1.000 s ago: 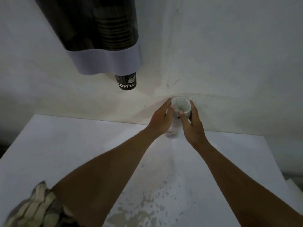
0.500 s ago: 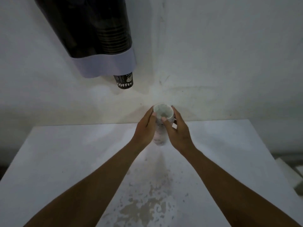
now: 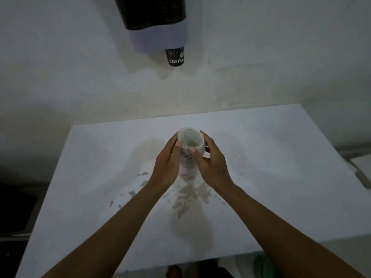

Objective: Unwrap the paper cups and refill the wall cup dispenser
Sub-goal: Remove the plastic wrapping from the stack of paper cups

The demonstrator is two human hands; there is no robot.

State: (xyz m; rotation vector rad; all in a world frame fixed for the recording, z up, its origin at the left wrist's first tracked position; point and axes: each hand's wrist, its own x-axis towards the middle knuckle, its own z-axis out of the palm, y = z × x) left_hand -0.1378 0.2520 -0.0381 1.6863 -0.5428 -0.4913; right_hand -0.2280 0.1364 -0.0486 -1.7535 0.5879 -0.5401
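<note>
A stack of paper cups (image 3: 189,145) in thin clear wrap stands upright over the middle of the white table (image 3: 281,157), its open white mouth facing me. My left hand (image 3: 166,163) clasps its left side and my right hand (image 3: 210,163) its right side, both thumbs pressed near the rim. The wall cup dispenser (image 3: 154,23), a dark tube with a pale lilac collar, hangs on the wall above. A black cup marked COFFEE (image 3: 175,57) pokes out of its bottom.
The tabletop has worn, flaking patches (image 3: 186,197) just below my hands. The stained white wall (image 3: 261,57) runs behind the table. A dark object (image 3: 16,207) sits off the table's left side and a pale ledge (image 3: 359,169) off its right edge.
The view has tilted down and back, so the dispenser sits higher and more of the table shows. Both hands have stayed on the cup stack, now held over the table's middle.
</note>
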